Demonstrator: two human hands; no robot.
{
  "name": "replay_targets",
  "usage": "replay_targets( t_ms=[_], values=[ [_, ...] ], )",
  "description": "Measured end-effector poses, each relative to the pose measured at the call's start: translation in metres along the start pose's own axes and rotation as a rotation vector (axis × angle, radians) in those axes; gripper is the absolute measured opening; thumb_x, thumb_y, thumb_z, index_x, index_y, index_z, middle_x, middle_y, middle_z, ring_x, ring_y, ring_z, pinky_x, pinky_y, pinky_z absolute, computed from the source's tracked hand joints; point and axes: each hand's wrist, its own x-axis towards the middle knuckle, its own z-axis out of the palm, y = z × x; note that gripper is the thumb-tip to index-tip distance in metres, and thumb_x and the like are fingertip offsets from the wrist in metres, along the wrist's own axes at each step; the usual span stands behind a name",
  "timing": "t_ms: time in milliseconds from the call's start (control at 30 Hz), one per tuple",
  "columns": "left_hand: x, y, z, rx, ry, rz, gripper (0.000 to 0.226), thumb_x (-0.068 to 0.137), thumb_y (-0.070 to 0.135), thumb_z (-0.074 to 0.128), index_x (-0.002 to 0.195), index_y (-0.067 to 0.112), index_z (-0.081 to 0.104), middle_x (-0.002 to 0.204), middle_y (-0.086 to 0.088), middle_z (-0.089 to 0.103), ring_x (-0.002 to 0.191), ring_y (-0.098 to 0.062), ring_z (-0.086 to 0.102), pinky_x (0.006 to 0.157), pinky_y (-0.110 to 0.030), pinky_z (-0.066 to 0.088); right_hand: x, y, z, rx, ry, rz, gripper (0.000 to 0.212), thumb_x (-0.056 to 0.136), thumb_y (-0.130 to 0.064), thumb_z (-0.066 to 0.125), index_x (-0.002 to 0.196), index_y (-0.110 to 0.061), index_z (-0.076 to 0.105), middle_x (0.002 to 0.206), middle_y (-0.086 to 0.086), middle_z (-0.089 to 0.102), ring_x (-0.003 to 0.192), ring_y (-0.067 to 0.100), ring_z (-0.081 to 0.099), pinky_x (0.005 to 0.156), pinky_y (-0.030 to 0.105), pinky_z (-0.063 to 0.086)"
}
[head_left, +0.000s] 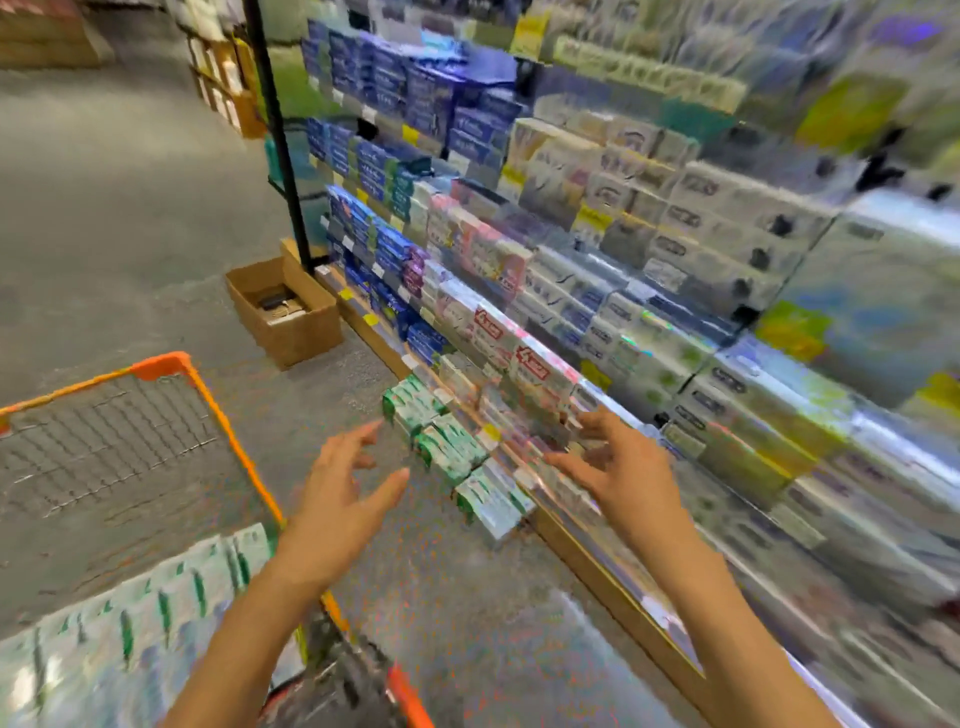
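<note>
I stand in a shop aisle facing a shelf of toothpaste boxes. Green and white boxes lie stacked at the low shelf's front edge. My left hand hovers just left of them, fingers spread and empty. To the right of the green boxes, my right hand reaches with spread fingers toward pink and white boxes; nothing is in it. More green and white boxes lie in an orange-rimmed wire trolley at my lower left. The picture is blurred.
The shelving fills the right side with rows of blue, pink and silver boxes. An open cardboard box sits on the grey floor by a black shelf post. Further cartons stand down the aisle.
</note>
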Motion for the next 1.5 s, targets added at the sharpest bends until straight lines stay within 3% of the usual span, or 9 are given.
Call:
replay_targets(
  t_ms=[133, 333, 500, 700, 933, 1167, 1300, 1400, 1500],
  values=[
    [0.028, 0.031, 0.113, -0.049, -0.152, -0.024, 0.037, 0.091, 0.022, 0.059, 0.122, 0.034, 0.043, 0.120, 0.004, 0.045, 0.104, -0.010, 0.049, 0.093, -0.031, 0.041, 0.009, 0.094, -0.069, -0.029, -0.036, 0.130, 0.061, 0.073, -0.052, 0.067, 0.123, -0.018, 0.056, 0.121, -0.002, 0.061, 0.098, 0.013, 0.056, 0.087, 0.030, 0.047],
    [0.051, 0.059, 0.206, -0.076, -0.263, -0.100, 0.037, 0.093, 0.024, 0.054, 0.129, 0.030, 0.044, 0.124, 0.006, 0.042, 0.109, -0.014, 0.048, 0.091, -0.031, 0.041, 0.024, 0.170, -0.115, -0.084, -0.097, 0.216, 0.057, 0.079, -0.045, 0.069, 0.125, -0.015, 0.055, 0.120, 0.002, 0.061, 0.098, 0.013, 0.057, 0.088, 0.032, 0.049],
    [0.084, 0.044, 0.229, -0.049, -0.245, -0.088, 0.033, 0.093, 0.019, 0.056, 0.123, 0.029, 0.047, 0.117, 0.005, 0.046, 0.101, -0.009, 0.049, 0.082, -0.019, 0.037, 0.056, 0.193, -0.089, -0.072, -0.223, 0.231, 0.056, 0.080, -0.046, 0.068, 0.125, -0.015, 0.054, 0.121, 0.002, 0.061, 0.103, 0.016, 0.059, 0.091, 0.032, 0.047],
    [0.123, -0.014, 0.234, -0.033, -0.169, -0.276, 0.035, 0.089, 0.016, 0.061, 0.122, 0.023, 0.052, 0.116, -0.003, 0.053, 0.101, -0.019, 0.055, 0.091, -0.036, 0.044, 0.121, 0.205, -0.030, -0.152, -0.480, 0.261, 0.056, 0.084, -0.046, 0.065, 0.129, -0.016, 0.051, 0.123, 0.001, 0.059, 0.105, 0.017, 0.058, 0.091, 0.031, 0.047],
    [0.205, -0.103, 0.255, -0.011, -0.190, -0.436, 0.038, 0.091, 0.014, 0.059, 0.128, 0.013, 0.052, 0.117, 0.003, 0.053, 0.102, -0.015, 0.052, 0.088, -0.027, 0.039, 0.232, 0.239, 0.056, -0.240, -0.556, 0.325, 0.044, 0.088, -0.040, 0.062, 0.118, -0.008, 0.055, 0.110, 0.008, 0.063, 0.095, 0.022, 0.061, 0.082, 0.036, 0.046],
    [0.278, -0.227, 0.307, 0.158, -0.271, -0.459, 0.043, 0.091, 0.023, 0.059, 0.132, 0.016, 0.049, 0.120, -0.005, 0.054, 0.097, -0.013, 0.051, 0.081, -0.026, 0.040, 0.312, 0.322, 0.183, -0.106, -0.603, 0.394, 0.041, 0.089, -0.031, 0.064, 0.121, -0.008, 0.055, 0.100, -0.003, 0.055, 0.092, 0.012, 0.054, 0.075, 0.021, 0.038],
    [0.300, -0.350, 0.371, 0.400, -0.538, -0.396, 0.062, 0.090, 0.028, 0.059, 0.144, 0.019, 0.030, 0.137, -0.007, 0.043, 0.116, -0.019, 0.045, 0.094, -0.029, 0.039, 0.341, 0.410, 0.294, -0.187, -0.728, 0.400, 0.016, 0.091, -0.026, 0.061, 0.087, -0.013, 0.053, 0.076, -0.006, 0.049, 0.066, 0.007, 0.048, 0.052, 0.013, 0.035],
    [0.312, -0.454, 0.439, 0.764, -0.777, -0.244, 0.084, 0.088, 0.034, 0.063, 0.150, 0.024, 0.007, 0.151, -0.009, 0.024, 0.136, -0.030, 0.030, 0.104, -0.045, 0.037, 0.353, 0.492, 0.391, -0.210, -0.790, 0.391, 0.031, 0.086, -0.031, 0.066, 0.099, -0.008, 0.050, 0.088, 0.005, 0.053, 0.076, 0.019, 0.052, 0.072, 0.033, 0.050],
    [0.328, -0.523, 0.489, 1.085, -0.921, -0.048, 0.096, 0.087, 0.038, 0.063, 0.150, 0.025, -0.008, 0.157, -0.008, 0.008, 0.142, -0.030, 0.019, 0.104, -0.047, 0.037, 0.364, 0.545, 0.463, -0.296, -0.844, 0.356, 0.067, 0.086, -0.032, 0.068, 0.135, 0.002, 0.036, 0.132, 0.017, 0.046, 0.118, 0.030, 0.049, 0.099, 0.039, 0.042]
  ],
)
